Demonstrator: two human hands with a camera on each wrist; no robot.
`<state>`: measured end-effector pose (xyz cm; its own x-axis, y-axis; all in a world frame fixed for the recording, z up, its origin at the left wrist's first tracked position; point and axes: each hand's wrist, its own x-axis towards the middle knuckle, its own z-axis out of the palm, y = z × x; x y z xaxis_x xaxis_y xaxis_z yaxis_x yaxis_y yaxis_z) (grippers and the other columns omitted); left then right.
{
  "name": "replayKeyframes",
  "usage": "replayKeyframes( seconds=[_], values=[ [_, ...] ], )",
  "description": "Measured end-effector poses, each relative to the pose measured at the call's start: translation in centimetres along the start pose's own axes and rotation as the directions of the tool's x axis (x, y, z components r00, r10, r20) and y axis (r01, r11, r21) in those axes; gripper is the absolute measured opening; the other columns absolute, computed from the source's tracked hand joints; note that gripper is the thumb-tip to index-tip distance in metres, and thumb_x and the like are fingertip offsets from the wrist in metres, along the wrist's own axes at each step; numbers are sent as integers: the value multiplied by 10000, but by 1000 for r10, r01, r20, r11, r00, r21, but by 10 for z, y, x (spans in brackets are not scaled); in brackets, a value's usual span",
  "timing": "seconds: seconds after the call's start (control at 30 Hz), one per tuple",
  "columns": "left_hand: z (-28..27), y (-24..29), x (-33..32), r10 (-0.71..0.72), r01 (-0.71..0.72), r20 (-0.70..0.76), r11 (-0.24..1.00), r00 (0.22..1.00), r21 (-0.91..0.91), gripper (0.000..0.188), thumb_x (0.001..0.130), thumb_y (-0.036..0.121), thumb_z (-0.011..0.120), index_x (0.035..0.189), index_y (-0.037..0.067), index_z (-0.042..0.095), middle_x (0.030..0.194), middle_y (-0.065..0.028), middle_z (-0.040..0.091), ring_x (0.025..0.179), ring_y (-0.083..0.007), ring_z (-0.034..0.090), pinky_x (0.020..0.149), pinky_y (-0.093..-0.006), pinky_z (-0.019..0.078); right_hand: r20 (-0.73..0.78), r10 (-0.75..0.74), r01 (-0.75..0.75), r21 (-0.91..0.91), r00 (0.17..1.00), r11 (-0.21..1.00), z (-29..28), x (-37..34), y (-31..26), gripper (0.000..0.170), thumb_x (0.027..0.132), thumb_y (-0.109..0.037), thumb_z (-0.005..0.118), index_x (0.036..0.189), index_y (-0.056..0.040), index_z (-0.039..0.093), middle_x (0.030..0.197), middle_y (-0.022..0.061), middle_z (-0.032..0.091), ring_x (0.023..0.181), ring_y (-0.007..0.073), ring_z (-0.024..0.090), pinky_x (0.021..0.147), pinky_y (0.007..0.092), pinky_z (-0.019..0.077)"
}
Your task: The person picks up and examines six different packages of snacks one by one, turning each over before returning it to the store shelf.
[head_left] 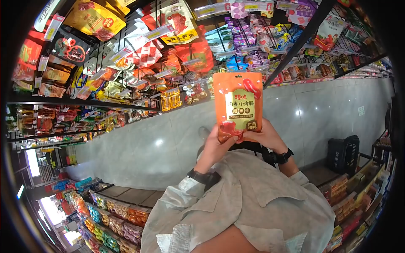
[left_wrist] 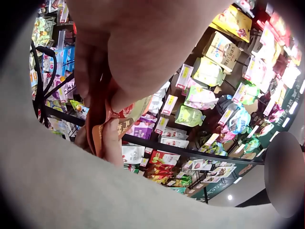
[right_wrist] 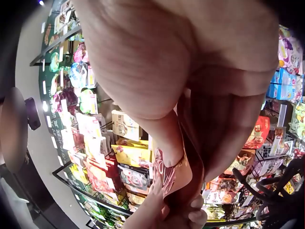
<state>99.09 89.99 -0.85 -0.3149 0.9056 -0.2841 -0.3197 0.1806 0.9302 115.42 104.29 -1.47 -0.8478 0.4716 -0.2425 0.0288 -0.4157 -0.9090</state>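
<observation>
An orange snack pouch (head_left: 238,105) with a pale green label faces the head camera, upright above the floor. The left hand (head_left: 218,145) grips its lower left corner, thumb on the front. At the lower right, the right hand (head_left: 266,137) pinches it, thumb also on the front; the two thumbs lie close together. In the left wrist view the left hand (left_wrist: 138,47) curls round the pouch (left_wrist: 97,119), whose edge shows side-on. The right wrist view shows the right hand (right_wrist: 157,67) with its thumb on the pouch (right_wrist: 183,176) and fingers behind it.
Racks of hanging snack bags (head_left: 190,55) stand beyond the pouch. Grey floor tiles (head_left: 295,109) run between them and low shelves of packets (head_left: 122,213) behind the person. A black basket (head_left: 342,155) stands on the right. Both wrists wear dark bands.
</observation>
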Motion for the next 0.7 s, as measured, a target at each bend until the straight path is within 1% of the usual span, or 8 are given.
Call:
replayKeyframes(
  seconds=[0.17,0.23,0.33,0.43,0.47,0.53,0.57,0.7],
  values=[
    [-16,-3,-4,-1,2,-29,1000,1000,18,491,924,-30,663,1349,-18,418,1233,-131,628,1115,-181,648,951,-317,549,-13,19,-20,-40,1000,999,10,11,13,384,914,-7,687,1258,25,521,1135,75,675,1025,131,651,874,302,558],
    [-33,-4,-7,-1,4,-25,996,1000,95,496,926,-27,661,1355,-19,412,1227,-136,634,1106,-184,655,942,-316,551,-14,62,-62,0,998,998,18,19,20,391,917,-11,686,1271,24,523,1150,71,672,1023,127,650,878,300,556],
    [-66,-8,-13,23,-11,-63,981,998,194,528,919,-13,675,1373,-9,404,1224,-130,644,1079,-183,668,918,-319,553,-1,66,-66,-99,998,993,35,39,20,413,929,2,663,1316,17,520,1188,62,664,1058,118,632,926,292,527],
    [-103,-2,-19,86,-44,-128,952,988,302,566,892,73,723,1377,8,438,1126,-124,697,1034,-209,694,883,-332,545,-156,-127,132,22,980,991,68,71,25,404,962,-18,623,1353,2,521,1213,44,659,1091,102,610,957,282,490],
    [-116,0,-20,116,-59,-151,940,982,337,580,881,113,744,1375,14,457,1077,-123,721,1018,-222,705,870,-338,540,-156,-115,115,-11,981,993,76,81,20,398,971,-26,612,1358,-2,520,1211,39,660,1096,96,605,955,278,483],
    [-148,-2,-21,164,-89,-189,931,968,354,583,876,103,737,1384,32,461,1108,-130,709,1038,-245,697,878,-357,537,-159,-87,75,-78,983,994,95,99,10,387,990,-44,588,1369,-9,519,1208,27,662,1104,84,594,951,268,470],
    [-164,-1,-23,185,-100,-209,926,960,363,585,873,98,734,1389,41,464,1123,-133,703,1048,-257,693,882,-366,535,-150,-113,97,-111,982,989,107,111,8,340,1000,-74,585,1334,-14,559,1171,11,673,1043,69,606,901,256,476],
    [-224,6,-37,282,-161,-296,914,913,373,594,874,54,719,1409,57,460,1236,-129,652,1096,-227,656,914,-345,532,-198,-173,116,-270,965,956,131,158,11,254,990,-88,611,1232,-19,640,1087,-11,691,956,48,606,851,236,474]
  ],
)
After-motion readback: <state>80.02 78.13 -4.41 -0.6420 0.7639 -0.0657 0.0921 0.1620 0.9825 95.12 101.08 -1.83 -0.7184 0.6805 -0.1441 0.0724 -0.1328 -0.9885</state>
